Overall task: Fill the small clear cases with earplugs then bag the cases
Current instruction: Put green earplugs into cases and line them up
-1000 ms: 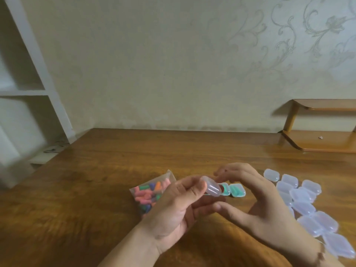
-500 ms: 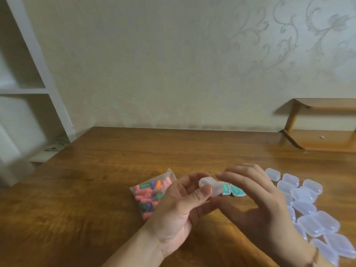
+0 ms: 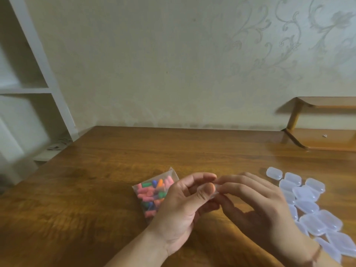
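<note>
1. Fingers [image 3: 202, 178] of the left hand [image 3: 179, 209] curled round a small clear case [image 3: 215, 190], thumb pressing its front, probably to steady it
2. The right hand [image 3: 256, 205] pinched the same case's edge, likely working its lid
3. A bag of earplugs [image 3: 154, 191] lay just beside the left hand, within reach for filling
4. Spare cases [image 3: 308, 205] sat clustered on the counter [image 3: 96, 180] to the right

Brown wooden table [image 3: 115, 189], grain visible. White shelving unit [image 3: 28, 89] at left. Small wooden shelf [image 3: 323, 139] at right. Cream wall [image 3: 173, 64], faint floral pattern.
</note>
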`<state>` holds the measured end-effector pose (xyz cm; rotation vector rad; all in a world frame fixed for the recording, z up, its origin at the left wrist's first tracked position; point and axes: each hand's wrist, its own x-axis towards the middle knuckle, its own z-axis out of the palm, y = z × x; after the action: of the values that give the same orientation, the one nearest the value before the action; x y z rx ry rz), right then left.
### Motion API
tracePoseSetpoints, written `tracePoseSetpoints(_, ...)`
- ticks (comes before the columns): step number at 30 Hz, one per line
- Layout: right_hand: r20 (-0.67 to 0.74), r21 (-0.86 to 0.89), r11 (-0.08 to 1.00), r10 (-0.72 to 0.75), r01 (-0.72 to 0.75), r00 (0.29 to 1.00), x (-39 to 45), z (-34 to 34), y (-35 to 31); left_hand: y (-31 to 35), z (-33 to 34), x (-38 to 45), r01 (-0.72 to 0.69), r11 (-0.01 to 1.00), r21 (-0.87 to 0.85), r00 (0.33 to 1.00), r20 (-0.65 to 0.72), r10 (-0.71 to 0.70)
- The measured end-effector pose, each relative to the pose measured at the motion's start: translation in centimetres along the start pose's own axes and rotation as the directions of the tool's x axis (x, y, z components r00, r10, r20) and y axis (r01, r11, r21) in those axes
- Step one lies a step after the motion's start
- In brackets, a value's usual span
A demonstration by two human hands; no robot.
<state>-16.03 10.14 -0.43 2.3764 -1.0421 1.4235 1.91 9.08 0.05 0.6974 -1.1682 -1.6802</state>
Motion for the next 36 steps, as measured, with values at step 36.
tracePoseSetpoints(36, 0.212, 0.013, 0.977, 0.205, -0.212, 0.956, -0.8, 0.5, -1.3, 5.6, -6.5, 1.2, -0.080, 0.996, 0.049, 0.969, -0.231, 0.089)
